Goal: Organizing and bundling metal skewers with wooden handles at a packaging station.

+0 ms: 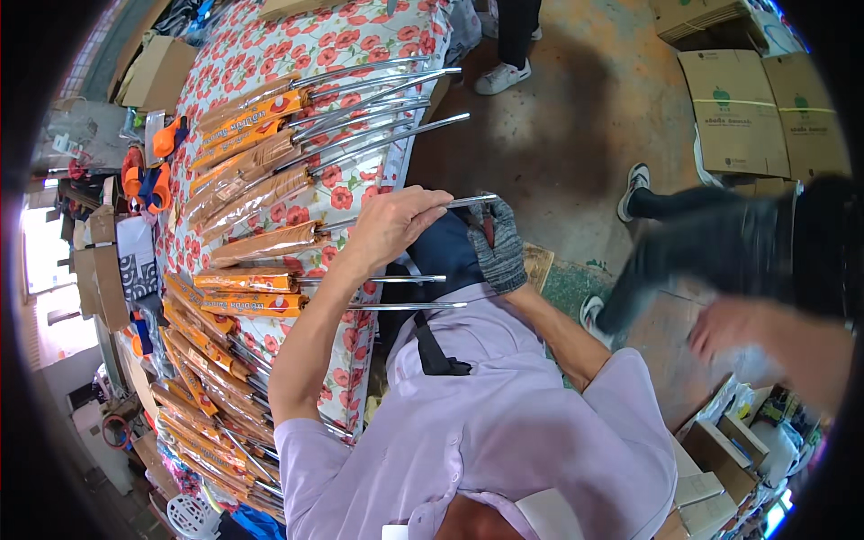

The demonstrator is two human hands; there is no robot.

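Note:
Several slim brown bundles in clear plastic, which look like folded umbrellas point(243, 171), lie on the table, orange labels on some and bare metal shafts pointing right. My bare left hand point(396, 223) is closed around the shaft of one umbrella point(270, 245) lying mid-row. At the free end of that metal shaft point(472, 200), my right hand point(500, 247), in a grey knit glove, has its fingers curled against the tip. A dark reddish patch shows between the gloved fingers; I cannot make out what it is. Two more labelled umbrellas point(252, 292) lie just nearer to me.
A flowered cloth point(360, 45) covers the table. More umbrellas point(211, 405) are piled at the near left, beside orange tools point(157, 184). Cardboard boxes point(733, 112) stand at the far right. One person walks close on my right, hand point(738, 328) hanging; another's shoe point(502, 78) is beyond the table.

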